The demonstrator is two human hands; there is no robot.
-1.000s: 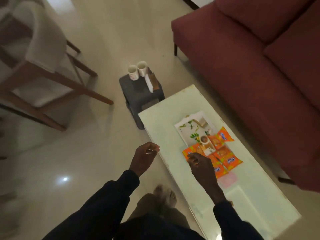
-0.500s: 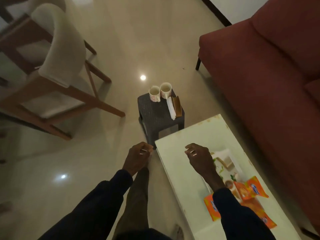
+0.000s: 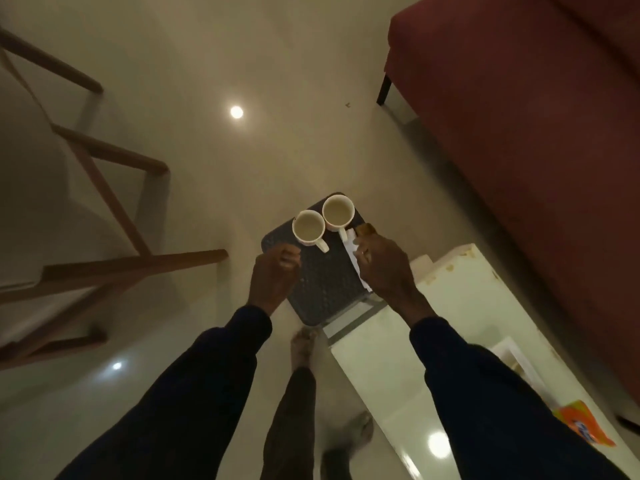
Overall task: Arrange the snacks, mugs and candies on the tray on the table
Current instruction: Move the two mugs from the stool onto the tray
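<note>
Two white mugs stand side by side at the far end of a dark grey stool (image 3: pixel 323 289): the left mug (image 3: pixel 308 229) and the right mug (image 3: pixel 338 211), both empty, handles toward me. My left hand (image 3: pixel 273 280) hovers at the stool's left edge just short of the left mug, fingers curled, holding nothing. My right hand (image 3: pixel 388 271) lies over a white packet (image 3: pixel 352 259) and a brown item (image 3: pixel 366 229) on the stool's right side; its grip is hidden. A corner of the tray (image 3: pixel 512 355) and an orange snack packet (image 3: pixel 585 427) show on the white table (image 3: pixel 460 306).
A dark red sofa (image 3: pixel 536 133) runs along the right, close to the table. A wooden chair (image 3: pixel 104 265) stands to the left on the glossy floor. My legs and feet are below, between the stool and the table's near corner.
I have stepped from the tray toward the stool. Both hands moved forward over the stool; the right hand left the snack packets and now rests over the white packet.
</note>
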